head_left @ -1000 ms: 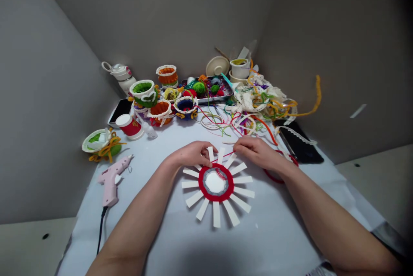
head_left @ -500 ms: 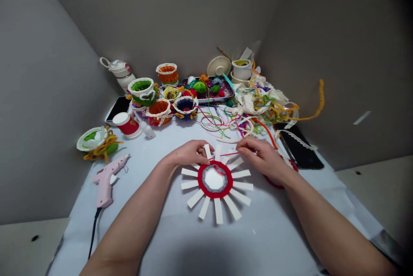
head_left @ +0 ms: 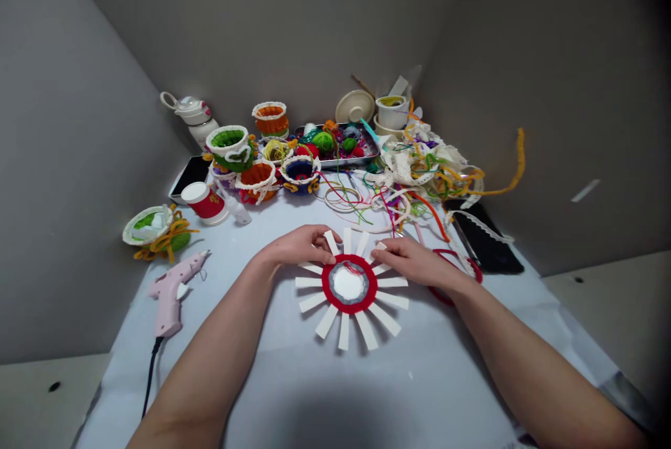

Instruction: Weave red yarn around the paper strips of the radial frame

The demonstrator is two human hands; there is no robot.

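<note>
Between my hands is a paper cup cut into white strips (head_left: 365,330) that fan out like sun rays. A band of red yarn (head_left: 326,287) runs round its middle, with a grey ring and white centre inside. My left hand (head_left: 309,245) pinches the cup's upper left edge, thumb at the red band and fingers behind a strip. With closed fingers my right hand (head_left: 406,257) grips a strip at the upper right. Whether it also holds the yarn's end, I cannot tell. A red cord loop (head_left: 443,297) lies partly under my right wrist.
A pink glue gun (head_left: 172,295) lies left, its cable running off the front. Several yarn-wrapped cups (head_left: 229,148) and a red-and-white paper cup (head_left: 205,203) stand behind. A metal tray (head_left: 340,164) holds yarn balls. Lace and yarn (head_left: 419,169) tangle near a black phone-like slab (head_left: 487,243).
The cup has turned slightly. My right hand has moved left and down from the stretched red yarn to the cup's strips. My left hand stays at the upper left edge.
</note>
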